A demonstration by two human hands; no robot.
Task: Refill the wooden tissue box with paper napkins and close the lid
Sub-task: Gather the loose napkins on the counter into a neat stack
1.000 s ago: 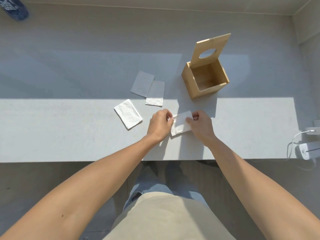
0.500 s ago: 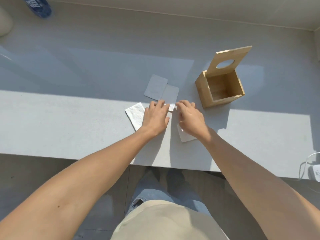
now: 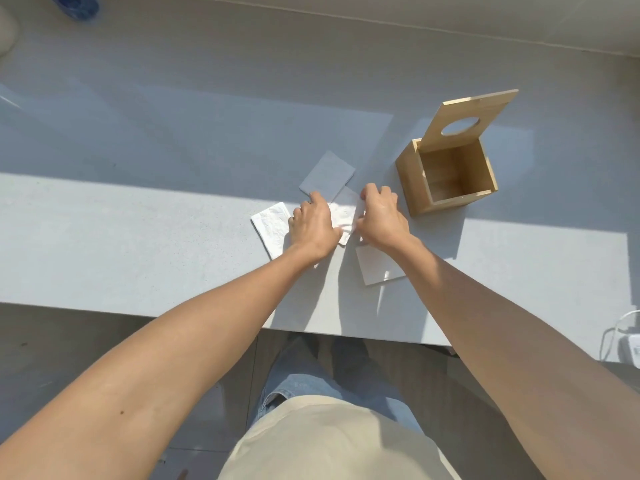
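From the head camera we saw our left hand [image 3: 313,226] and right hand [image 3: 380,218] both pinching one white napkin [image 3: 343,216] between them on the grey table [image 3: 138,237]. The wooden tissue box [image 3: 446,178] stood just right, its lid [image 3: 467,117] raised. Other napkins lay beside our hands.

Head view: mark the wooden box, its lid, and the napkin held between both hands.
wooden box [image 3: 408,174]: head view, sunlit left outer wall.
lid [image 3: 485,107]: head view, raised panel above the round hole.
napkin [image 3: 344,213]: head view, white middle showing between the hands.
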